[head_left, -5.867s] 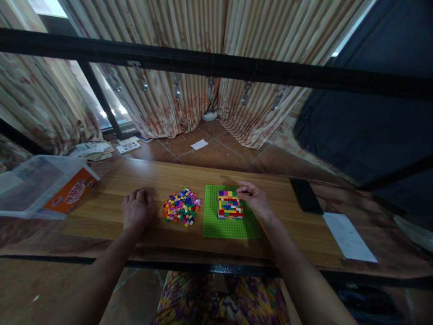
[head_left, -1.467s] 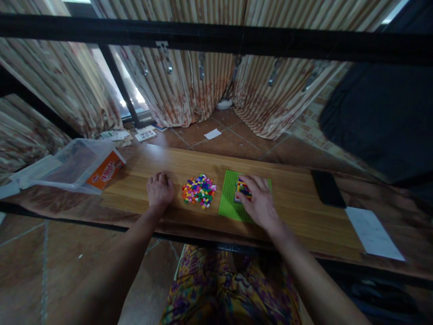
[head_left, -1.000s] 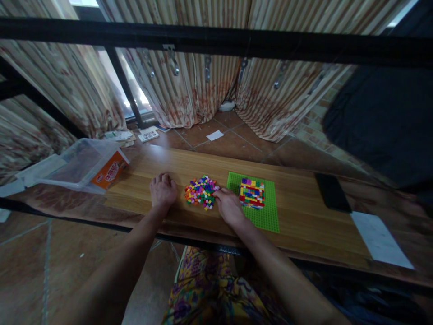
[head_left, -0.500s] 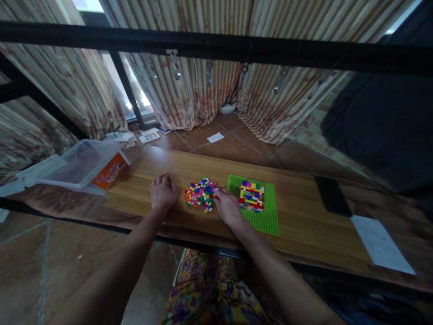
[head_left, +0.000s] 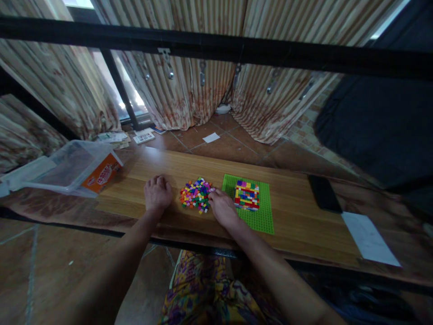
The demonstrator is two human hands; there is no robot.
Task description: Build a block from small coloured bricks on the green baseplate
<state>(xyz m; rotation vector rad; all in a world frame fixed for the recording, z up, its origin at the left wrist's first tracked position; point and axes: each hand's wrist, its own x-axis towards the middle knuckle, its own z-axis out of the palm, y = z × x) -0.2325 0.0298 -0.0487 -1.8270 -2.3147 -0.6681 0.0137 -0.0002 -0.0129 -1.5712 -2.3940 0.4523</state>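
A loose pile of small coloured toy bricks [head_left: 196, 195] lies on the wooden tabletop between my two hands. My right hand [head_left: 223, 208] touches the right edge of the pile, its thumb and fingers drawn together; what is between the fingertips is too small to make out. To the left of the pile, my left hand [head_left: 158, 194] rests on the table with its thumb apart and nothing visible in it. Just right of my right hand lies a green studded baseplate [head_left: 262, 221]. On it stands a block built of multicoloured bricks [head_left: 247, 196], red, yellow, blue and white.
A clear plastic box [head_left: 72, 169] with an orange label lies tipped at the table's left end. A black phone [head_left: 324, 193] and a white sheet of paper [head_left: 371, 238] are on the right. A dark metal bar [head_left: 216, 43] crosses above the far side, before striped curtains.
The whole view has shifted slightly, so the scene sits a little further left. My right hand stays at the pile's right edge, and my left hand keeps its place on the table.
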